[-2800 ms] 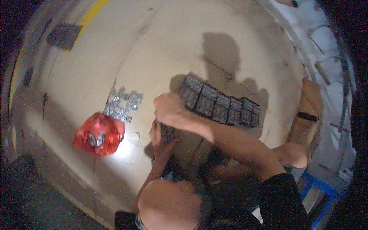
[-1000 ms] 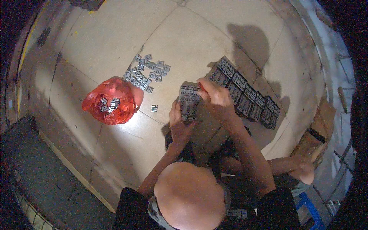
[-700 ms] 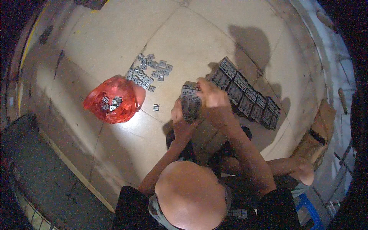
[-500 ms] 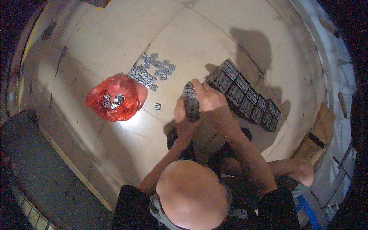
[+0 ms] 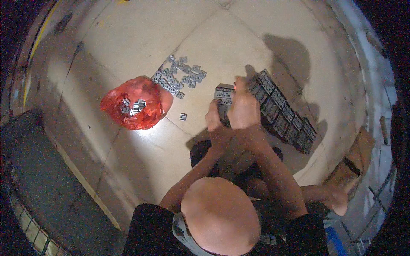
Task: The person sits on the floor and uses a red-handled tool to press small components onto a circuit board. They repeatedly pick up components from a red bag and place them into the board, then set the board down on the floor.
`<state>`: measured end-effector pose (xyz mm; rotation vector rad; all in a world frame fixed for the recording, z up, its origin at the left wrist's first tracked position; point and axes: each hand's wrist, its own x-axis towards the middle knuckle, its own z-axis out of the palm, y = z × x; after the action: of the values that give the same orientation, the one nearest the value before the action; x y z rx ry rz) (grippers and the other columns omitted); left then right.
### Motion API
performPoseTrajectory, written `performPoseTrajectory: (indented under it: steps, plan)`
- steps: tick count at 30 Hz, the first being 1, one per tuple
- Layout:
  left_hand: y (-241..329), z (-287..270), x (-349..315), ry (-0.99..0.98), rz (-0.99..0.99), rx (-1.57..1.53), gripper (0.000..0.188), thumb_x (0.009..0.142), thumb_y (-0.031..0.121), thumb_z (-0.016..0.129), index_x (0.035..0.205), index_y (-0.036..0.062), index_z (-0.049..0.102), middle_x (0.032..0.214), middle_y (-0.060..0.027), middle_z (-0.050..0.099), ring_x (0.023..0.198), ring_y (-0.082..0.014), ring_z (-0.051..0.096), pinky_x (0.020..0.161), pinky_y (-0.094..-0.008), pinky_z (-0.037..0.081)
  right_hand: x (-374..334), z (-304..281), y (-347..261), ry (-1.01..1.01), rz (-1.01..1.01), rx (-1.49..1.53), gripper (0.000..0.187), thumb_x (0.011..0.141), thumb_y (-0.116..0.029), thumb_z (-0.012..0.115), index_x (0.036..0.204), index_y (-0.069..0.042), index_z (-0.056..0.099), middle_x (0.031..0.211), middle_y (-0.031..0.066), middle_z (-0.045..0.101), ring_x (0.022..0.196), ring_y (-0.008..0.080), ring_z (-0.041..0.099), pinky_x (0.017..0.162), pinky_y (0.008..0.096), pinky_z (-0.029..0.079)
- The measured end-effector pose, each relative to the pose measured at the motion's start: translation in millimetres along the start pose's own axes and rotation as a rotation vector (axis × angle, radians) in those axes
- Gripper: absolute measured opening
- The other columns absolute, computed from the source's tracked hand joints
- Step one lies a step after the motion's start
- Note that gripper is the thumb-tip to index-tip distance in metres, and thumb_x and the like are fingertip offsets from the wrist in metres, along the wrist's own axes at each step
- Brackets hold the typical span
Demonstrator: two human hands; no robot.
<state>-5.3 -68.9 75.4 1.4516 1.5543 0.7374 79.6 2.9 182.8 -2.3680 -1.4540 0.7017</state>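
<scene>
My left hand (image 5: 217, 123) wraps around the near left side of a dark grey block (image 5: 224, 94) with rows of small holes and slots. My right hand (image 5: 244, 109) closes against the block's right side, its index finger stretched along the upper edge. A small reddish spot shows by that fingertip; what it is, I cannot make out. The lower part of the block is hidden by both hands. Just to the right, several similar dark blocks (image 5: 282, 112) lie in a slanting row on the floor.
A red plastic bag (image 5: 147, 121) on the left holds small metal pieces. Beside it, several loose grey square pieces (image 5: 173, 79) lie scattered, with one slotted piece (image 5: 183, 116) apart. A dark slab (image 5: 64, 175) lies at far left, brown cardboard (image 5: 361, 149) at far right.
My hands and the block have shifted right, and the block's lighter, slotted face now shows more fully. The whole view has shifted slightly too. Bag and loose pieces look undisturbed.
</scene>
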Motion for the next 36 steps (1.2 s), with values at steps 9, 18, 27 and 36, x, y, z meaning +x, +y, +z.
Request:
performPoseTrajectory:
  steps: [9,18,27,36]
  plan:
    - [-7.0,3.5,-2.1,-0.009,0.020,0.054,0.101,0.071,0.032,0.090,0.150,-0.0018,0.037,0.138,-0.0246,0.054,0.120,-0.0458,0.053,0.104,-0.0512,0.043,3.9,-4.6,-17.0,-0.018,-0.035,-0.133,0.038,0.085,-0.002,0.066,0.121,-0.009,0.057,0.099,0.0207,0.071,0.093,0.0444,0.070,0.077,0.0541,0.055]
    - [-7.8,8.1,-1.7,-0.025,0.022,0.081,0.099,0.072,0.030,0.089,0.150,-0.0014,0.037,0.136,-0.0232,0.055,0.119,-0.0454,0.054,0.103,-0.0511,0.044,2.4,21.9,8.7,0.333,-0.237,-0.084,0.028,0.075,-0.021,0.082,0.092,-0.008,0.064,0.078,0.0103,0.066,0.075,0.0376,0.067,0.072,0.0484,0.053]
    - [-9.2,-0.8,3.3,-0.037,-0.008,0.050,0.098,0.072,0.033,0.089,0.150,0.0001,0.039,0.136,-0.0216,0.055,0.119,-0.0454,0.053,0.105,-0.0516,0.042,16.4,21.5,35.3,0.157,-0.500,0.512,0.023,0.090,-0.004,0.066,0.113,-0.001,0.070,0.137,0.0191,0.062,0.128,0.0336,0.060,0.116,0.0438,0.039]
    - [-14.8,-26.9,59.4,-0.155,0.397,-0.032,0.076,0.086,0.009,0.075,0.152,0.0001,0.038,0.136,-0.0226,0.057,0.131,-0.0454,0.048,0.111,-0.0543,0.037,-2.9,31.6,64.0,-0.062,0.079,1.112,0.019,0.092,-0.010,0.075,0.107,0.000,0.072,0.104,0.0052,0.075,0.091,0.0135,0.068,0.084,0.0302,0.054]
